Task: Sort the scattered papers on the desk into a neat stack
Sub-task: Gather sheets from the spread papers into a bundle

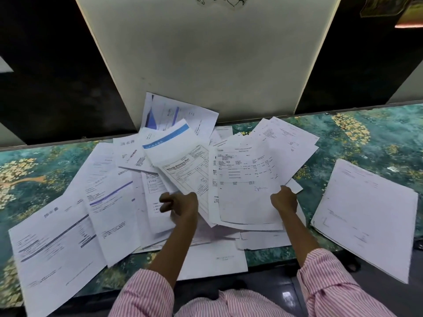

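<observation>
Loose papers [109, 202] overlap across the surface [366, 138] from 9 o'clock to centre; a separate stack [366, 216] lies at 3 o'clock, a panel [206, 53] upright at 12.

The papers [109, 202] spread below the white panel [206, 53] are seen as thin, matt sheets, some slightly curled. The desk [366, 138] under them is covered in a smooth patterned surface with a faint sheen. The panel itself is finished smooth and matt. The sleeves [146, 294], farthest from the panel, are made of striped woven cloth.

Green patterned desk [366, 133] bears scattered papers [109, 202], one stack [366, 216]
</observation>
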